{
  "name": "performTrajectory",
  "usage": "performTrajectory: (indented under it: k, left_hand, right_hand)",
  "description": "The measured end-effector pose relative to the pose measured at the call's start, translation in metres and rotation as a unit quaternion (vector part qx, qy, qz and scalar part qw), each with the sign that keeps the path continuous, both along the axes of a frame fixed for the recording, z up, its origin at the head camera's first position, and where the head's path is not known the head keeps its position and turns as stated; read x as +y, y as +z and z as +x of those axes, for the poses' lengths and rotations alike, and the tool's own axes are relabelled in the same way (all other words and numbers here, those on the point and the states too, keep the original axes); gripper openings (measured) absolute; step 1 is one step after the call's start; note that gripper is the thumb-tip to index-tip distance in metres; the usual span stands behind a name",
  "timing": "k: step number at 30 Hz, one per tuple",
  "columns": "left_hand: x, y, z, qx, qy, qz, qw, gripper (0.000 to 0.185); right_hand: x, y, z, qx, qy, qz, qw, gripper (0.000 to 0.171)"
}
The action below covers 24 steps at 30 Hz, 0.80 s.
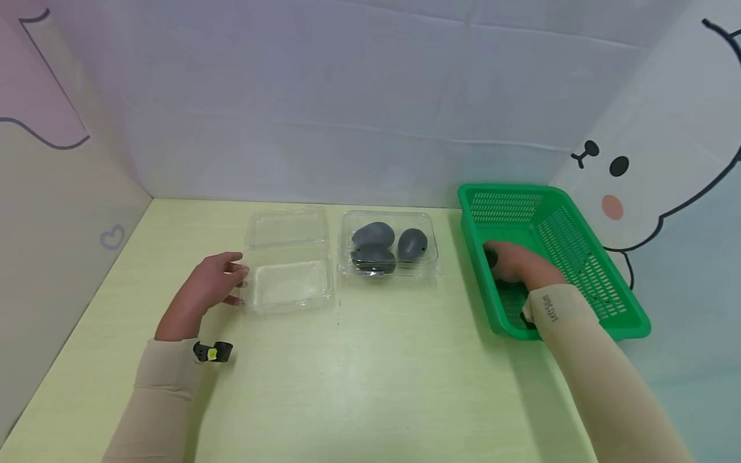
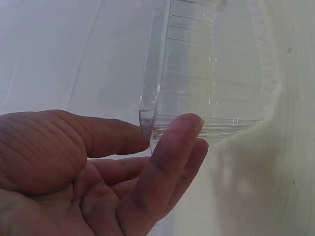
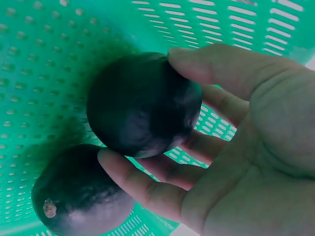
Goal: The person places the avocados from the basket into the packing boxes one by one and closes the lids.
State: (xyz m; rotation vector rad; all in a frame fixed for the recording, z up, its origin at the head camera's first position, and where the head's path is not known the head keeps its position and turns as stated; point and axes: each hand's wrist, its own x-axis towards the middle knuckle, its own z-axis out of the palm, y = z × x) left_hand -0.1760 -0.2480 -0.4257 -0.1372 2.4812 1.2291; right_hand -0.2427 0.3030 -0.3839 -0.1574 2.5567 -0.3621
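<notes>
In the head view an open clear plastic clamshell box point(image 1: 289, 285) lies flat on the table, its lid folded back. My left hand point(image 1: 217, 280) is at its left edge. Up close, the thumb and fingertips point(image 2: 177, 128) pinch lightly at a corner of the rim point(image 2: 153, 105). My right hand point(image 1: 515, 263) reaches into a green basket point(image 1: 556, 190). There it grips a dark avocado point(image 3: 142, 105) between thumb and curled fingers. One fingertip lies against a second avocado point(image 3: 83, 191), whose stem end shows. My forearm and hand hide part of the basket's inside.
Between the open box and the basket stands a second clear clamshell box point(image 1: 431, 222), seemingly closed, with three dark avocados point(image 1: 373, 236) inside. White cloth point(image 1: 301, 96) hangs behind the table point(image 1: 359, 386). A patterned panel point(image 1: 666, 161) rises at the right.
</notes>
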Motion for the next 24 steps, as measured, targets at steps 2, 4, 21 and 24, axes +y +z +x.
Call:
performTrajectory:
  k: [2,4,21,24]
  left_hand:
    - [0.000,0.001,0.001,0.000,0.000,-0.001,1.0000,0.061]
    - [0.001,0.002,0.002,-0.001,0.001,-0.002,1.0000,0.061]
    - [0.003,0.003,0.005,-0.002,0.004,-0.008,1.0000,0.061]
    - [0.003,0.003,0.005,-0.004,0.004,-0.016,0.9999,0.062]
  right_hand:
    - [0.000,0.001,0.000,0.008,0.007,-0.002,1.000,0.062]
    - [0.001,0.003,0.000,0.018,0.014,-0.005,1.000,0.062]
    - [0.004,0.062,-0.002,0.099,0.010,-0.015,0.995,0.068]
    - [-0.003,0.074,-0.001,0.111,0.008,-0.026,0.993,0.069]
